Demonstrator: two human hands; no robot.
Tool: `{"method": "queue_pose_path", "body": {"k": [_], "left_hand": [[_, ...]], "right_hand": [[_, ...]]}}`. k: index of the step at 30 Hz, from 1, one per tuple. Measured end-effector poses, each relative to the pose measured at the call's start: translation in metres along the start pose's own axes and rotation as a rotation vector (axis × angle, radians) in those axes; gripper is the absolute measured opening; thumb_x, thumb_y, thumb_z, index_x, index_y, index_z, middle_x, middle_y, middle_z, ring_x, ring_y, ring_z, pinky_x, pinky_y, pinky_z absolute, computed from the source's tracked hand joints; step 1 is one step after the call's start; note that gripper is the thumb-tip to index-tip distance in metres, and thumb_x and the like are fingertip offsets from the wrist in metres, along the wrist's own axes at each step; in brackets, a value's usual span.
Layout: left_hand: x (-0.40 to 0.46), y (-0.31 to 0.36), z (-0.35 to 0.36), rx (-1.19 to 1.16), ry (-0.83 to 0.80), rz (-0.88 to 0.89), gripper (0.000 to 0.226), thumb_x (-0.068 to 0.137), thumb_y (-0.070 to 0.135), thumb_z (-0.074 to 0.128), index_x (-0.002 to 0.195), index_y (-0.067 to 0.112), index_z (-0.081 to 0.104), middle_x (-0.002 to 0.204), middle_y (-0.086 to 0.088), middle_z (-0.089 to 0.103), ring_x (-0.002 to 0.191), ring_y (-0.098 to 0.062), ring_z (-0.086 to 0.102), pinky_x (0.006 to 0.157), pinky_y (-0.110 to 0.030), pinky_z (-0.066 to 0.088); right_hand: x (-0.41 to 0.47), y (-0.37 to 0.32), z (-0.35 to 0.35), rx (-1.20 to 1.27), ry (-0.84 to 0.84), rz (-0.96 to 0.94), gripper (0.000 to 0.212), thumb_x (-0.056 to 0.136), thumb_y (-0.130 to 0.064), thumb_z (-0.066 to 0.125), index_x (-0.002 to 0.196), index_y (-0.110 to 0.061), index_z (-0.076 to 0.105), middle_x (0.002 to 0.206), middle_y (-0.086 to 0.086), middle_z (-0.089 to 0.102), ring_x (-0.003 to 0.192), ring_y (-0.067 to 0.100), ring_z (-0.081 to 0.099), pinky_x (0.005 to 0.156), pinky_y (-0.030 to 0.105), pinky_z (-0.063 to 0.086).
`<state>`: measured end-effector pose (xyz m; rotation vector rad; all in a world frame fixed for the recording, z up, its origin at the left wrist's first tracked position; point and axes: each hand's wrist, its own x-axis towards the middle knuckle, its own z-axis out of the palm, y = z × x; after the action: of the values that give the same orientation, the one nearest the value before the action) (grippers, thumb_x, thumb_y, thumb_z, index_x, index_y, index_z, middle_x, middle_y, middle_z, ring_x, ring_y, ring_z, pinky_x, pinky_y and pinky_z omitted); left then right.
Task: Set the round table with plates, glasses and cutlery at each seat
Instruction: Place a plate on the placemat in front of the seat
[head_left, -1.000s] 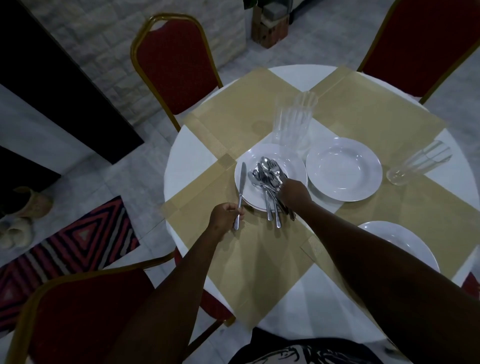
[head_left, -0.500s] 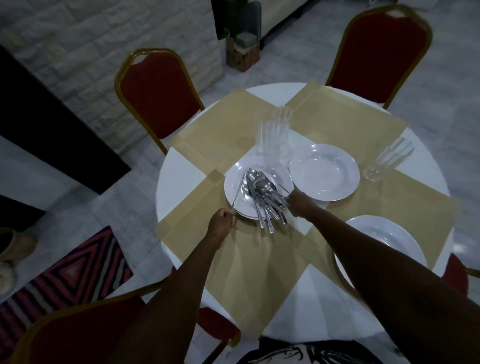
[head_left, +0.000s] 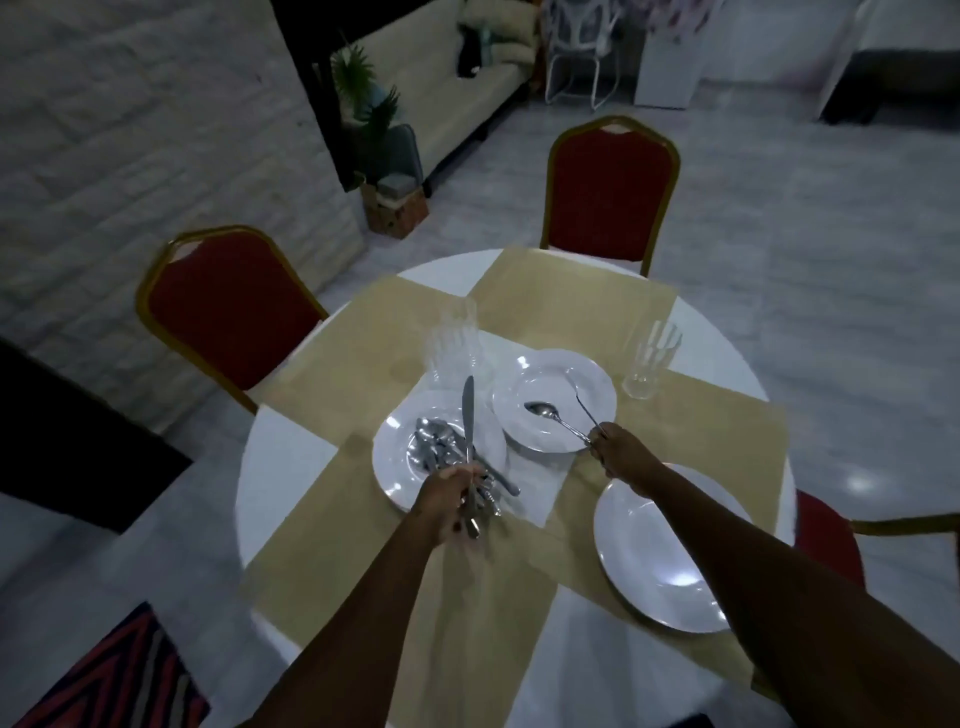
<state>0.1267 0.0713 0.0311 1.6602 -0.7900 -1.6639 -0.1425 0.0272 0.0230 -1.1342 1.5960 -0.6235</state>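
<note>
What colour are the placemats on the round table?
The placemats are plain tan-gold, no pattern, on a white table; only the head view shows them.
</note>
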Motion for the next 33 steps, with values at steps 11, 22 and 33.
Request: {"method": "queue_pose_path", "body": {"k": [11, 22, 33], "left_hand": [[0.034, 0.012, 0.153, -0.047, -0.169, -0.051, 0.009, 0.089, 0.002, 0.059, 0.09, 0.008, 0.066, 0.073, -0.005, 0.053, 0.066, -0.011, 0.047, 0.059, -0.018, 0.042], [0.075, 0.005, 0.298, -0.072, -0.179, -0.19, 0.02, 0.088, -0.008, 0.052, 0.073, 0.004, 0.056, 0.088, -0.02, 0.061, 0.07, -0.014, 0.059, 0.055, -0.013, 0.051], [0.096, -0.003, 0.375, -0.072, -0.048, -0.338, 0.021, 0.091, -0.008, 0.049, 0.111, -0.006, 0.055, 0.083, -0.014, 0.067, 0.066, -0.016, 0.066, 0.059, -0.023, 0.058]], "right_hand": [[-0.006, 0.082, -0.146, 0.062, 0.189, 0.116, 0.016, 0.094, -0.014, 0.038, 0.083, -0.013, 0.049, 0.068, 0.002, 0.045, 0.057, 0.012, 0.037, 0.048, 0.021, 0.031], [0.024, 0.126, -0.25, -0.037, 0.241, 0.166, 0.016, 0.094, -0.008, 0.037, 0.088, -0.006, 0.052, 0.071, 0.005, 0.051, 0.058, 0.015, 0.045, 0.048, 0.024, 0.035], [0.053, 0.131, -0.284, -0.084, 0.198, 0.129, 0.019, 0.096, -0.013, 0.036, 0.092, -0.005, 0.053, 0.081, 0.01, 0.055, 0.063, 0.017, 0.048, 0.05, 0.025, 0.037]]}}
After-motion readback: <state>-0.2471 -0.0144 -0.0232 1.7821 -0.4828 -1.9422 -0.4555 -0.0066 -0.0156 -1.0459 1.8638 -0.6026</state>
